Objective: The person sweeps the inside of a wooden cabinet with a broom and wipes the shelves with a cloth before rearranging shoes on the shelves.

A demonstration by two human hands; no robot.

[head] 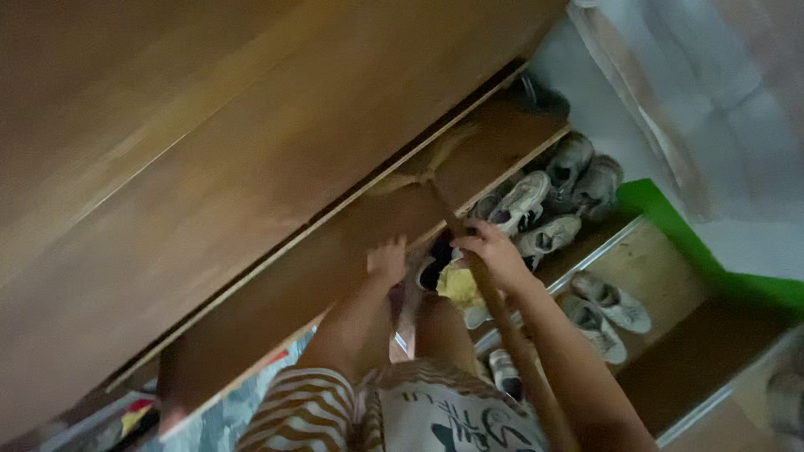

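Observation:
My right hand (494, 251) grips the wooden handle of a broom (502, 322). Its straw head (431, 163) spreads over a wooden shelf board (368, 218). A yellow cloth (459, 286) shows just under that hand. My left hand (387, 259) rests on the edge of the shelf board, fingers spread, holding nothing. Both forearms reach forward from my striped clothing at the bottom of the view.
Several light sneakers (536, 213) crowd a lower shelf on the right. Another pale pair (607, 314) lies on a board below. A green edge (670, 222) and a pale curtain (703, 92) are at the right. A wide wooden panel (184, 151) fills the left.

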